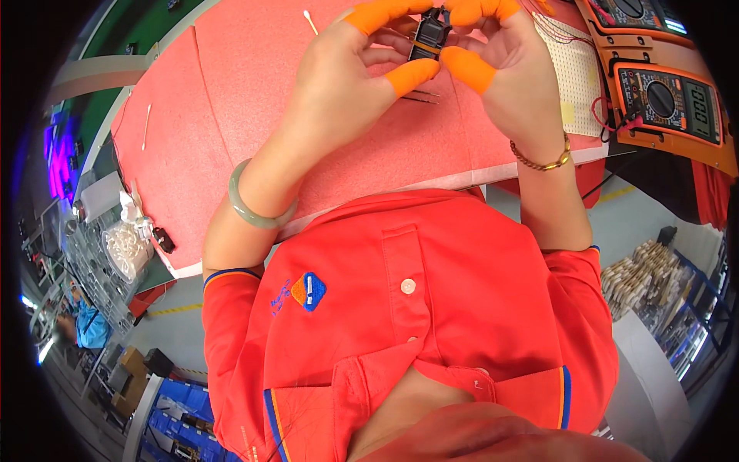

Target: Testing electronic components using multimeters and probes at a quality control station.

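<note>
Between my two hands, above the pink mat (262,92), is a small black plastic part (429,35) with an orange-brown band across it. My left hand (346,77), wearing orange finger cots, pinches it from the left with thumb and index finger. From the other side, the thumb and index finger of my right hand (512,69), also in orange cots, close on its right edge. The upper fingers partly cover the part, so its full shape is hidden. Thin dark metal tips (422,97), perhaps tweezers, lie on the mat just below my left thumb.
One cotton swab (310,22) lies beyond my left hand, another (146,127) farther left. A bag of swabs (127,250) and a small black piece (164,239) sit at the left edge. On the right are a white perforated board (585,92) and orange multimeters (666,104) with leads.
</note>
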{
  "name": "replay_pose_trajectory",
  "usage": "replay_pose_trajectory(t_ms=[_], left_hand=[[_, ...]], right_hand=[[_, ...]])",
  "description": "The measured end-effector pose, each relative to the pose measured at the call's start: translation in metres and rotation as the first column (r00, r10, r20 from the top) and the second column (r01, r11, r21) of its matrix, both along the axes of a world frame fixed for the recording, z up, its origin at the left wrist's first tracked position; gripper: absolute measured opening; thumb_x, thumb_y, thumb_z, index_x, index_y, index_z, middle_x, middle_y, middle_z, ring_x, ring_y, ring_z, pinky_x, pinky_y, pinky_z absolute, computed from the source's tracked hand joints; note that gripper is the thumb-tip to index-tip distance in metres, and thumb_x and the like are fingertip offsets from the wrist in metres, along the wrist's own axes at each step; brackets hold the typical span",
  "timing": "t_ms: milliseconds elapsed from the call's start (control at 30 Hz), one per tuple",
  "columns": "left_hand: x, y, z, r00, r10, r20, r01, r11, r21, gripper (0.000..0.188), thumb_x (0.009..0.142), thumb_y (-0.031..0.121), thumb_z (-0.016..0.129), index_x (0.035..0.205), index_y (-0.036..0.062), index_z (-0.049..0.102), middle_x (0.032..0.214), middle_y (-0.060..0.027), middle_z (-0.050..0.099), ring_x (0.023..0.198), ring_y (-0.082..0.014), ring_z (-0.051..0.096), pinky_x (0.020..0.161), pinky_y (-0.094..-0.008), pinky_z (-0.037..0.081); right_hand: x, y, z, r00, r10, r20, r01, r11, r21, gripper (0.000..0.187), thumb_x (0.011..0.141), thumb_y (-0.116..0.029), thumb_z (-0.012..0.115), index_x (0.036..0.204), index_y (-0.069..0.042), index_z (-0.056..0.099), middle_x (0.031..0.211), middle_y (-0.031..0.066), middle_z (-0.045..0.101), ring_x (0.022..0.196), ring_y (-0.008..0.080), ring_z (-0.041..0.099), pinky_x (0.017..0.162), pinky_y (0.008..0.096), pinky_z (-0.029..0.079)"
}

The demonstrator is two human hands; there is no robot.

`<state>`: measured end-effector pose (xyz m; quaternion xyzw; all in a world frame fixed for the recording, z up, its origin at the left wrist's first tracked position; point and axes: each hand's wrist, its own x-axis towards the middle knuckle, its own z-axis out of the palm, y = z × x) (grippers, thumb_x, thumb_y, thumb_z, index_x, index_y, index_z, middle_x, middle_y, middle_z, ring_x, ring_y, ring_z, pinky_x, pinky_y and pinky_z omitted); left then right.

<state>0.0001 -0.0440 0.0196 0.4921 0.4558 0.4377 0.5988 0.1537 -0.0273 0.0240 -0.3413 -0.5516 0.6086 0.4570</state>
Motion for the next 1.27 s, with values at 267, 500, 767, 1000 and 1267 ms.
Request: replay_pose_trajectory(t_ms=[267,500,767,1000,1267], left_hand=[[-0.015,0.018,-0.022,0.856,-0.252,0.451,0.169,0.961,0.218,0.052,0.069,-0.007,0.058,0.116,0.0049,0.039,0.096,-0.0068,0.051,0.082,-0.0127,0.054,0.072,-0.0227,0.045],[-0.032,0.041,-0.010,0.991,0.047,0.123,-0.058,0.995,0.083,0.042,0.071,0.002,0.059,0.110,-0.0011,0.043,0.094,-0.0074,0.051,0.084,-0.0135,0.053,0.074,-0.0238,0.044],[-0.071,0.093,-0.019,0.976,0.192,0.099,-0.196,0.980,0.033,0.038,0.073,0.006,0.058,0.108,0.0005,0.044,0.091,-0.0065,0.052,0.082,-0.0135,0.054,0.074,-0.0234,0.044],[-0.077,0.143,-0.020,0.971,0.198,0.134,-0.209,0.975,0.076,0.034,0.073,0.004,0.058,0.104,0.0018,0.045,0.092,-0.0068,0.052,0.081,-0.0131,0.054,0.075,-0.0229,0.044],[-0.074,0.175,-0.017,0.957,0.266,0.116,-0.282,0.947,0.155,0.043,0.069,0.000,0.061,0.108,0.0007,0.043,0.093,-0.0089,0.054,0.081,-0.0136,0.054,0.073,-0.0212,0.043]], right_hand=[[0.025,0.048,-0.026,0.968,-0.149,0.202,0.147,0.989,0.023,0.032,0.072,-0.005,0.060,0.100,-0.002,0.046,0.090,0.0038,0.049,0.077,0.0097,0.046,0.070,0.0212,0.039],[0.031,0.096,-0.043,0.438,-0.166,0.883,-0.061,0.975,0.214,0.042,0.069,-0.019,0.066,0.102,0.001,0.050,0.071,0.0006,0.053,0.067,0.0062,0.048,0.057,0.0186,0.038],[0.035,0.101,-0.040,0.702,0.243,0.669,-0.162,0.970,-0.182,0.033,0.068,-0.016,0.066,0.094,0.000,0.052,0.070,-0.0008,0.052,0.061,0.0067,0.047,0.053,0.0191,0.037],[-0.014,0.150,-0.012,0.994,-0.104,0.045,0.099,0.991,0.094,0.017,0.073,-0.010,0.061,0.086,-0.003,0.052,0.069,-0.0019,0.050,0.059,0.0036,0.043,0.050,0.0160,0.031],[-0.065,0.194,-0.012,0.985,-0.159,0.066,0.128,0.935,0.330,0.017,0.075,-0.008,0.059,0.090,-0.005,0.051,0.072,-0.0001,0.052,0.063,0.0061,0.047,0.055,0.0181,0.037]])
